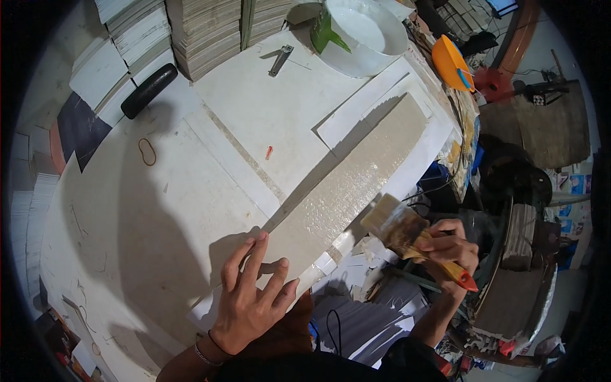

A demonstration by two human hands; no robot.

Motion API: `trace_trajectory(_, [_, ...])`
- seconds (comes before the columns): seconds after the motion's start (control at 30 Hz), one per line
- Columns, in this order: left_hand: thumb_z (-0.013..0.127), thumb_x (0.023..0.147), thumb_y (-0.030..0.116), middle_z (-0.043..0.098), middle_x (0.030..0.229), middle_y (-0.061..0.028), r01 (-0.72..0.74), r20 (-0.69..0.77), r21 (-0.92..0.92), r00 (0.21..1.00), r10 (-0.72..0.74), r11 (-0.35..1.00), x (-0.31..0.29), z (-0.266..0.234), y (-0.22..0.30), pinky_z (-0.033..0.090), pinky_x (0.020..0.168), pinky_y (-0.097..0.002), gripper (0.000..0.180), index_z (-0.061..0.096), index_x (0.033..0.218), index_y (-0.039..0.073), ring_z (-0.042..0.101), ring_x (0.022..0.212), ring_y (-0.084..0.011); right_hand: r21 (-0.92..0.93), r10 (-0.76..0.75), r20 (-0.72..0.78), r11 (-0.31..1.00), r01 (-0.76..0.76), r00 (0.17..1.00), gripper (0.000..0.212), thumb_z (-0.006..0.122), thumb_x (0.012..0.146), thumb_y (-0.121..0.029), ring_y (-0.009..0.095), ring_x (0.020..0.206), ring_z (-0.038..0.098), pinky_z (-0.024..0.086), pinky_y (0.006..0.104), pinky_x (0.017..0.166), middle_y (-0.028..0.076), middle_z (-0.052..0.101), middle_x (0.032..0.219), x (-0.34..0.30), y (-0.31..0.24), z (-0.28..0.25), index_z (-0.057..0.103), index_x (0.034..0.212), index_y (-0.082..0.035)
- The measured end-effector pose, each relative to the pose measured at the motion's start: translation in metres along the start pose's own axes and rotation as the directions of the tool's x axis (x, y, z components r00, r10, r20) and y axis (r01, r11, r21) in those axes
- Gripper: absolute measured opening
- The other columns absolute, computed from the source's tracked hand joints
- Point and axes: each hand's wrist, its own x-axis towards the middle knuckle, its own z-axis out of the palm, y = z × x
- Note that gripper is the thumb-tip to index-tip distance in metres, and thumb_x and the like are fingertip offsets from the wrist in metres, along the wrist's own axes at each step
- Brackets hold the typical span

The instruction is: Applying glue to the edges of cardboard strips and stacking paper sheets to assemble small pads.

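A long strip of greyish-beige board (356,172) lies slantwise across the white table, its middle wet and shiny. My left hand (256,299) rests at the strip's near end with its fingers spread, fingertips touching the board. In my right hand (449,248) is a wide paint brush (401,223) with a yellow-brown wooden handle and a red tip. The hand grips it by the handle, just off the table's right edge. Its bristles point up and left toward the strip's right edge. Whether they touch the board I cannot tell.
A white tub (366,38) of white liquid stands at the far edge, a nail clipper (280,60) to its left. Tall stacks of paper (210,32) line the back left, near a black oblong object (149,91). A rubber band (147,152) lies left. An orange bowl (450,62) sits far right.
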Motion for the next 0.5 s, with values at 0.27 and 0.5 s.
trace_trajectory(0.27, [0.084,0.08,0.021,0.051,0.147,-0.0309,0.009,-0.019,0.002,1.0,-0.009,1.0,-0.001,0.001,-0.001,0.043,0.109,-0.0475,0.039,0.071,0.112,0.002,0.051,0.132,-0.0427,0.057,0.004,0.127,0.998,-0.011,0.992,0.029,0.09,0.068,-0.009,0.026,0.103,0.07,0.055,0.0384,0.092,0.002,0.08,0.1,0.024,-0.015,0.042,0.071,0.089,-0.01])
trace_trajectory(0.5, [0.085,0.079,0.018,0.051,0.147,-0.0313,0.002,-0.023,-0.016,1.0,-0.002,1.0,0.001,0.001,0.002,0.043,0.109,-0.048,0.037,0.072,0.11,0.002,0.05,0.132,-0.0433,-0.001,0.031,0.013,1.0,-0.031,0.999,0.022,0.088,0.075,-0.017,0.028,0.091,0.069,0.054,0.0406,0.085,0.005,0.079,0.087,-0.015,-0.042,0.037,0.069,0.084,-0.012])
